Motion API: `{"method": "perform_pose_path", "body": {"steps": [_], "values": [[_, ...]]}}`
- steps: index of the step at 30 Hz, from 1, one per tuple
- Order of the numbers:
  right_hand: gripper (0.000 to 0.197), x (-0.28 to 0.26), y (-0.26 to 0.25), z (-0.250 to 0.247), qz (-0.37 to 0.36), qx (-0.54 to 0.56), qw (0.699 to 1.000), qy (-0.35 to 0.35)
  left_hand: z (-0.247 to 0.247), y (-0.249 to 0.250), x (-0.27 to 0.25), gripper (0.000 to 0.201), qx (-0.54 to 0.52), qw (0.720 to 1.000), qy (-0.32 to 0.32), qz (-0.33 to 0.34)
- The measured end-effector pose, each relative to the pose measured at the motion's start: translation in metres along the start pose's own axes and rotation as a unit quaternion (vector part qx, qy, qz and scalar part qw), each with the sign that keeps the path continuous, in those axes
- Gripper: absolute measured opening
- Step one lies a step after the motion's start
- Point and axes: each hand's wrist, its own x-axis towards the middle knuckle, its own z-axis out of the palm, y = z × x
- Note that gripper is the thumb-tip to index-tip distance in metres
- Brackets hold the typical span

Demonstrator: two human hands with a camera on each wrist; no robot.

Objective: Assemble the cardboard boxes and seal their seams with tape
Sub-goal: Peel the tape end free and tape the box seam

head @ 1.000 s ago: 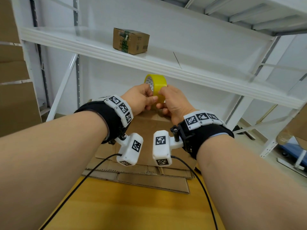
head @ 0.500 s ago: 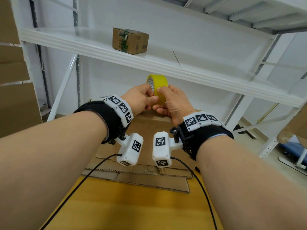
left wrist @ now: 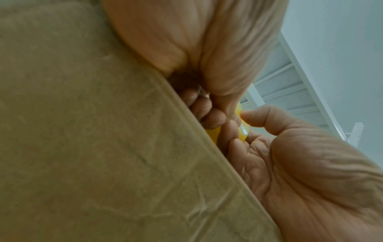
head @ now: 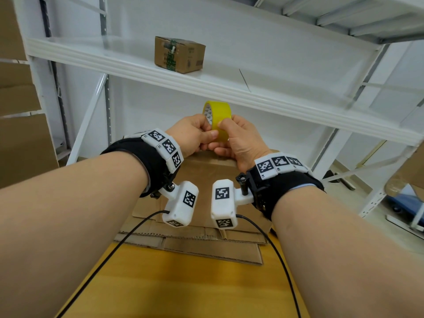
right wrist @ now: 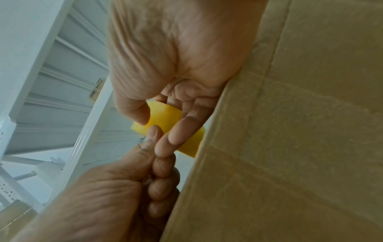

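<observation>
We hold the yellow roll of plastic tape [head: 218, 115] raised, left hand [head: 192, 136] gripping it and right hand [head: 238, 143] pinching its rim, probably hunting the free end.

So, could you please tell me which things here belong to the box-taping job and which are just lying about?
Job: yellow tape roll, held by left hand and right hand; flattened cardboard.
Lying about: small sealed box on white shelf; blue cart.
</observation>
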Motion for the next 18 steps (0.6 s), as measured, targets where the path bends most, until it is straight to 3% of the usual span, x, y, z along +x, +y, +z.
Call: {"method": "perform_pose_path", "body": {"steps": [6,10,18], "values": [[0.008,-0.0005,-0.0008,0.0001,-0.002,-0.004,1.000,-0.001,0.0007,0.0005,-0.0005,0.023,0.011,1.000,0.003,0.000],[0.023,0.0006,0.0004,-0.0015,-0.001,-0.015,1.000,-0.008,0.0015,0.0002,-0.0003,0.022,0.007,1.000,0.004,0.003],[0.010,0.0000,-0.0002,-0.0008,0.007,-0.011,1.000,-0.010,0.0033,-0.0009,-0.0016,0.023,0.017,1.000,-0.003,0.004]]}}
